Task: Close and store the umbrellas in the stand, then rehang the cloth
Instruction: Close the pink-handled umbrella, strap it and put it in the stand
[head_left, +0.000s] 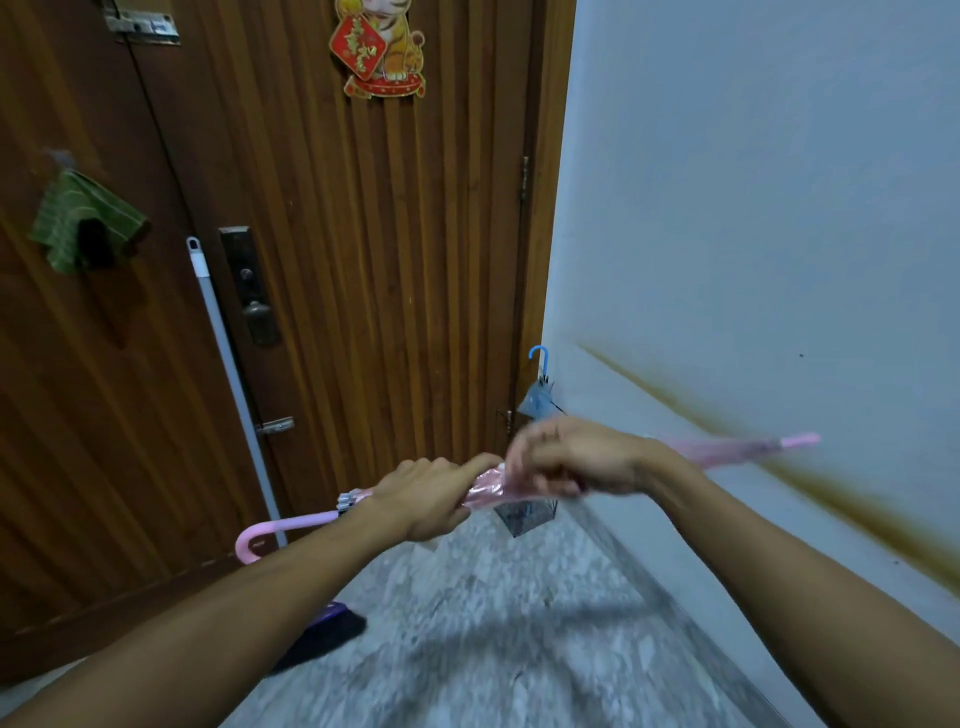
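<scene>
A closed pink umbrella (737, 451) lies crosswise at waist height, with its hooked handle at the left and its tip toward the right wall. My left hand (431, 496) grips it near the handle end. My right hand (571, 457), blurred, has its fingers curled round the folded canopy just beside the left. Behind my hands, in the corner by the door, a dark wire stand (524, 517) holds a blue umbrella (537, 395) with a blue hooked handle. A green striped cloth (83, 228) hangs on the door at upper left.
A wooden door (363, 260) with a lock and lever fills the left and middle. A grey broom handle (228, 374) leans on it, with a dark brush head (322, 639) on the speckled floor. The white wall (779, 208) stands close on the right.
</scene>
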